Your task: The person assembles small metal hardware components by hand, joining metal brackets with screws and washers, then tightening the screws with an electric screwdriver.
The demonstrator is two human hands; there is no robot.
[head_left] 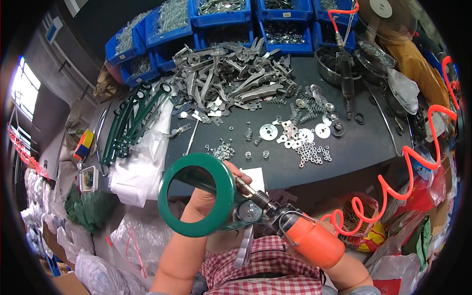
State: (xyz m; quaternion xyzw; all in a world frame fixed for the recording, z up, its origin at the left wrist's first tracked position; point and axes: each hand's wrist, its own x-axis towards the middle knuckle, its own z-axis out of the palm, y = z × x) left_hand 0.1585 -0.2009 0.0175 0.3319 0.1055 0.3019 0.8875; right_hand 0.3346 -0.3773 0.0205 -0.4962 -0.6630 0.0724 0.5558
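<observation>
My left hand (200,200) is closed around a green metal frame with a large ring (169,216), which looks like a caulking gun body. Its fingers show beyond the ring, near the tip of an air screwdriver (314,243) with an orange body. That tip meets the frame's back end by my left fingers. A grey metal lever (244,248) hangs below the frame. My right hand (295,251) grips the air screwdriver from behind and below; the tool hides most of its fingers.
Beyond the hands, the dark table (216,132) carries a heap of grey levers (236,78), springs (307,110), washers and nuts (314,153). Green frames (135,120) lie left on plastic. Blue bins (221,14) line the back. A coiled orange hose (408,172) and hanging screwdriver (346,73) are right.
</observation>
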